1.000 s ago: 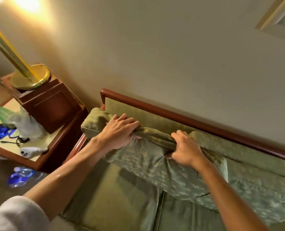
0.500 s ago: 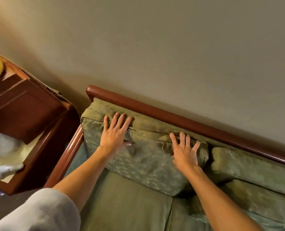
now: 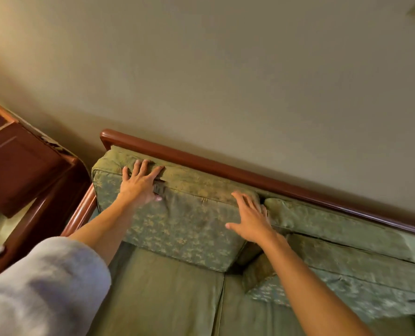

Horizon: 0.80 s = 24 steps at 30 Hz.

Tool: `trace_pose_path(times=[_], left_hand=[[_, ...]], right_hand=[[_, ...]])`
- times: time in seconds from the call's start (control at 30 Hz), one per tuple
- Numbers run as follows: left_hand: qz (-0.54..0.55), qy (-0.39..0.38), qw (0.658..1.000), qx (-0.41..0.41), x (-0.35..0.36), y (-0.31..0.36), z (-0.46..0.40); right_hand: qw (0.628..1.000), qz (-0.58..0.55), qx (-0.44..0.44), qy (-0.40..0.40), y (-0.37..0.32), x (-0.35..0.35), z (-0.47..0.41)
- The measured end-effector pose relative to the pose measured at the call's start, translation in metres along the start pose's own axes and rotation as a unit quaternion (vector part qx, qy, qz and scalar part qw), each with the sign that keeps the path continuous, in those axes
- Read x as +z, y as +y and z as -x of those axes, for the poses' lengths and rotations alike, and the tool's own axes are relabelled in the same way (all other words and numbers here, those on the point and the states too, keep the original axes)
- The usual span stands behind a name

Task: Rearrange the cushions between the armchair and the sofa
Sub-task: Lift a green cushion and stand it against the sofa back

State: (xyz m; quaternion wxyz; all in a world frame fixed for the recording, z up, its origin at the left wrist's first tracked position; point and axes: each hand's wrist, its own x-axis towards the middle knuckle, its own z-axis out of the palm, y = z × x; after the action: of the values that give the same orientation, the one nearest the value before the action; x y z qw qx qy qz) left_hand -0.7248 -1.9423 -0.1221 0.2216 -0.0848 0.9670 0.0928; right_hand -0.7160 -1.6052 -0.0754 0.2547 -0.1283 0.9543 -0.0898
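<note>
A green patterned back cushion (image 3: 189,224) stands upright against the left end of the sofa's wooden back rail (image 3: 201,161). My left hand (image 3: 141,184) presses flat on its top left part with fingers spread. On the cushion's right top corner lies my right hand (image 3: 250,218), fingers straight. A second green cushion (image 3: 334,226) leans against the rail to the right. Another patterned cushion (image 3: 347,289) lies lower on the sofa at the right, partly behind my right forearm.
The sofa's plain green seat cushions (image 3: 167,294) fill the foreground. A dark wooden side table (image 3: 27,166) stands left of the sofa's wooden armrest (image 3: 80,214). A beige wall rises behind the rail.
Both hands let go of the cushion's top edge and now press flat on it. The cushion went from slumped forward to upright against the rail. My right hand slid to the cushion's right corner.
</note>
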Motion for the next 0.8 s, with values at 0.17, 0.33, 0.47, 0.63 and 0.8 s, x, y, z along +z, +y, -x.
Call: trace_pose_path(times=[0.17, 0.33, 0.47, 0.63, 0.8], left_hand=[[0.028, 0.002, 1.0, -0.013, -0.02, 0.06, 0.045], [0.088, 0.007, 0.985, 0.15, -0.005, 0.185, 0.102], [0.104, -0.031, 0.962, 0.251, 0.005, 0.314, 0.134], [0.06, -0.088, 0.952, 0.286, 0.051, 0.44, 0.148], [-0.065, -0.032, 0.977, 0.202, 0.131, 0.524, 0.146]], right_hand=[[0.994, -0.04, 0.097, 0.04, 0.109, -0.017, 0.11], [0.985, -0.046, 0.165, 0.025, 0.214, -0.033, 0.195], [0.985, -0.033, 0.166, 0.029, 0.286, -0.046, 0.222], [0.99, 0.03, 0.137, -0.001, 0.384, -0.045, 0.211], [0.988, 0.081, 0.132, -0.012, 0.479, -0.023, 0.202]])
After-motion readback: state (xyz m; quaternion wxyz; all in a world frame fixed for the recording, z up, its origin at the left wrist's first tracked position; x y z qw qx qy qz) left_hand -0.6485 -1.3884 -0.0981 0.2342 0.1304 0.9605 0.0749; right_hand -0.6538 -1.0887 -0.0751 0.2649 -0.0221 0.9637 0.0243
